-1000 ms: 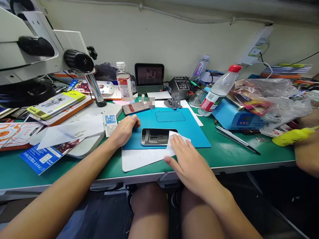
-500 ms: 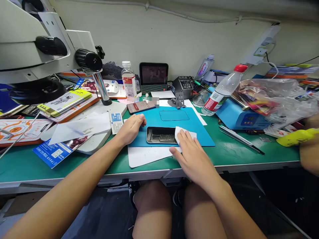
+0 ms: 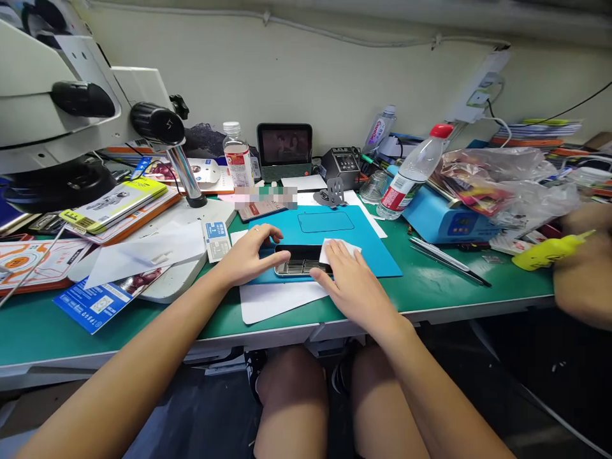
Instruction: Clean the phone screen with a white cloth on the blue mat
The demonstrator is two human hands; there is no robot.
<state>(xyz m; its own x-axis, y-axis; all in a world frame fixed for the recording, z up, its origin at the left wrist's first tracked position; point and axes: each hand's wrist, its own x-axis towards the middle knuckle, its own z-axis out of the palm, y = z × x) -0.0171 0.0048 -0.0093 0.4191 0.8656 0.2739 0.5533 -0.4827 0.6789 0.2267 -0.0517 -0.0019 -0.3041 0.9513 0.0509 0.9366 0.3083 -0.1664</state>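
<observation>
A black phone (image 3: 297, 266), with silvery striped lines across its surface, lies flat on the blue mat (image 3: 375, 264). My right hand (image 3: 354, 280) has its fingers laid over a folded white wiping cloth (image 3: 327, 252), pressing it on the phone's right end. Around the left end is my left hand (image 3: 251, 255), thumb and fingers apart; the thumb tip meets the phone's near left corner. The far fingers of that hand are partly hidden. Under the mat's front edge, a white sheet (image 3: 272, 305) sticks out.
A microscope (image 3: 62, 121) stands at left beside booklets. Behind the mat are another phone (image 3: 261, 207), a screen (image 3: 285, 145) and a phone stand (image 3: 332, 192). To the right lie tweezers (image 3: 449, 260), a red-capped bottle (image 3: 411, 175) and another person's blurred hand (image 3: 586, 274) near a yellow bottle (image 3: 547, 252).
My left hand has opened from a loose curl and come to the phone's left end. My right hand and the cloth have shifted slightly left over the phone. The view has turned a little right.
</observation>
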